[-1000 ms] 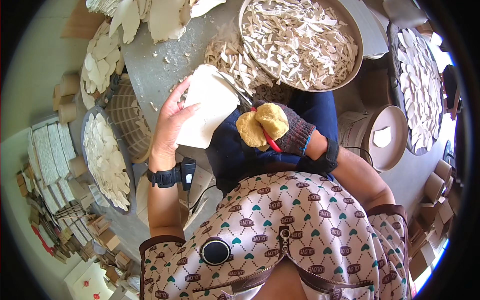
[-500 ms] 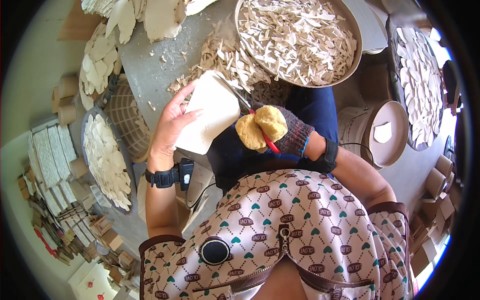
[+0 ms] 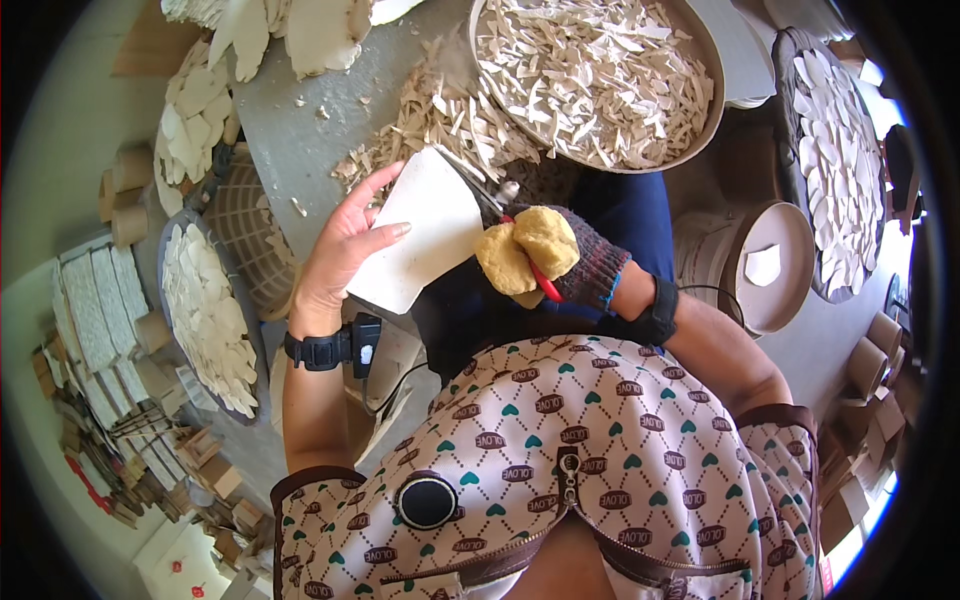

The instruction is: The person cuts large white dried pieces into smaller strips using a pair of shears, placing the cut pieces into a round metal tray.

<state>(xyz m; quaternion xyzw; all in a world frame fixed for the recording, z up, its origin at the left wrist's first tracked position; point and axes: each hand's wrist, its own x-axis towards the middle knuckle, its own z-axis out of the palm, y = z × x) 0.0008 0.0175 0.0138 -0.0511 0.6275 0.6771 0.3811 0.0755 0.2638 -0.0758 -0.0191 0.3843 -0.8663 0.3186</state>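
A flat, cream-white sheet-like piece [image 3: 425,235] with straight trimmed-looking edges is pinched in my bare left hand [image 3: 345,240], thumb on top and fingers beneath. My right hand [image 3: 597,258], in a dark knitted glove, is closed round scissors [image 3: 546,284] with red handles. Thick yellow foam padding [image 3: 545,240] wraps the handles and hides part of the fingers. The dark blades lie along the piece's upper right edge; how far apart they stand is hard to make out. Beside them is a small pale scrap [image 3: 508,190].
A large round tray [image 3: 716,100] of pale offcuts rests on the grey table [image 3: 300,130], with a heap of offcuts [image 3: 440,125] beside it. Round racks of pale pieces [image 3: 208,320] stand left and right [image 3: 840,170]. A bucket [image 3: 795,265] is at right, a woven basket [image 3: 250,225] at left.
A small pale scrap now shows by the blades. The piece and both hands have shifted only slightly, the scissors a little to the right.
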